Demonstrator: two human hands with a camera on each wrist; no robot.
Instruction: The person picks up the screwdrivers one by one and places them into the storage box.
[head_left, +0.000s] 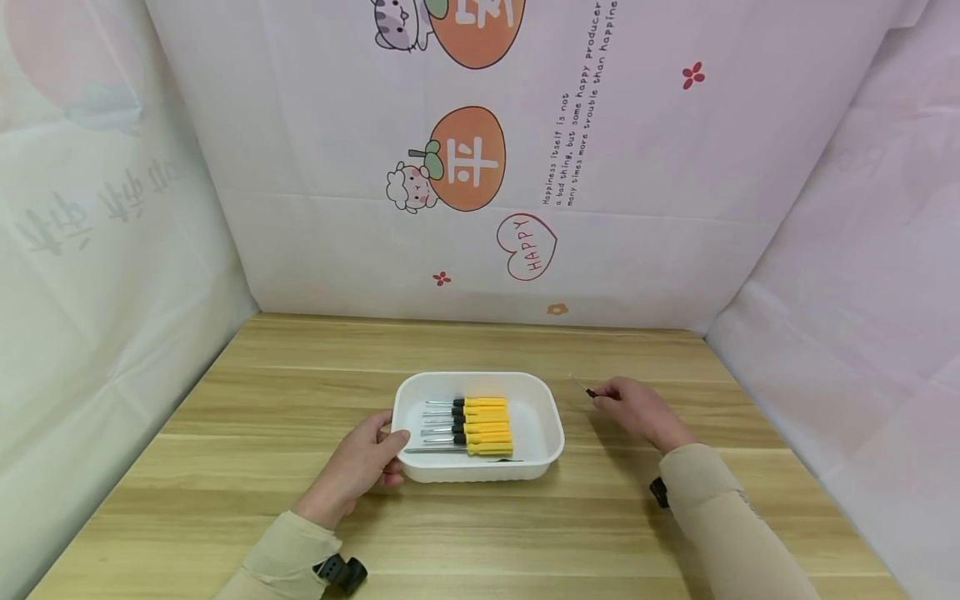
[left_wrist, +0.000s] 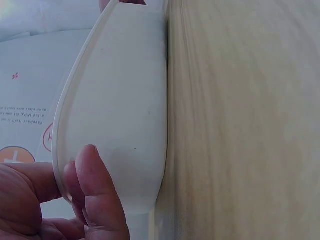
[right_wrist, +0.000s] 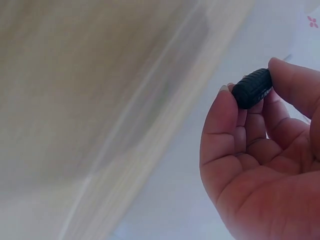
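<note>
A white plastic tray (head_left: 551, 417) sits on the wooden table, holding a row of several screwdrivers (head_left: 486, 427) with yellow and partly black handles. My left hand (head_left: 365, 458) grips the tray's left end, thumb over the rim and fingers against the outside wall. In the left wrist view, the tray's smooth side wall (left_wrist: 117, 100) rises beside those fingers. To the right of the tray, my right hand (head_left: 636, 408) pinches a small screwdriver (right_wrist: 253, 89) by its ridged black handle, between thumb and fingertips. Its thin shaft points away to the upper left in the head view.
The wooden table (head_left: 300, 375) runs back to a printed white cloth (head_left: 337, 250). More white cloth hangs at the left (head_left: 112, 292) and right (head_left: 847, 333) sides. A thin dark sliver (head_left: 506, 460) shows along the tray's near inner edge; its kind cannot be made out.
</note>
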